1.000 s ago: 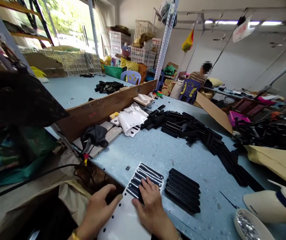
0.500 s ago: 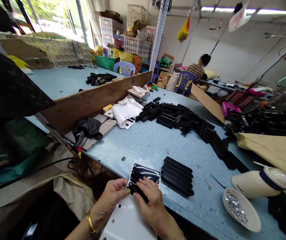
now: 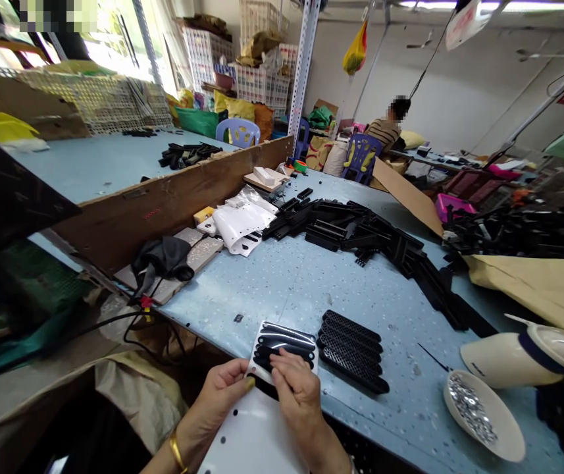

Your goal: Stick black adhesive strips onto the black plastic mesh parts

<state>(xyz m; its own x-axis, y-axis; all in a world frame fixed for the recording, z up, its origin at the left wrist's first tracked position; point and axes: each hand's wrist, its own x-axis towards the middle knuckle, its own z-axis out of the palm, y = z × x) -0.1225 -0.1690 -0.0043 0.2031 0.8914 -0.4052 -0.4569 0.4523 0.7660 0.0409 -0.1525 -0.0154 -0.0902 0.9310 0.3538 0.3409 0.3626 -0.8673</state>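
Observation:
A white sheet with black oblong strips (image 3: 282, 338) at its top and dark dots farther down hangs over the table's front edge. My left hand (image 3: 225, 388) pinches the sheet's left side between thumb and fingers, by a black strip. Over the strips lies my right hand (image 3: 299, 388), its fingers close together and bent, the thumb pointing up beside them; whether they grip anything is hidden. Just right of the sheet, a block of black perforated strips (image 3: 352, 351) rests on the blue table (image 3: 272, 283).
A bowl of small metal pieces (image 3: 472, 408) and a cream jug (image 3: 506, 359) stand at the right. Black parts (image 3: 370, 230) are heaped across the table. White sheets (image 3: 242, 227) and dark cloth (image 3: 163, 258) lie by the wooden board (image 3: 163, 204). A person (image 3: 384, 131) sits behind.
The view has shifted slightly. My right hand's fingers are closer together, and the black strip by my left thumb appears narrower. The sheet has moved little.

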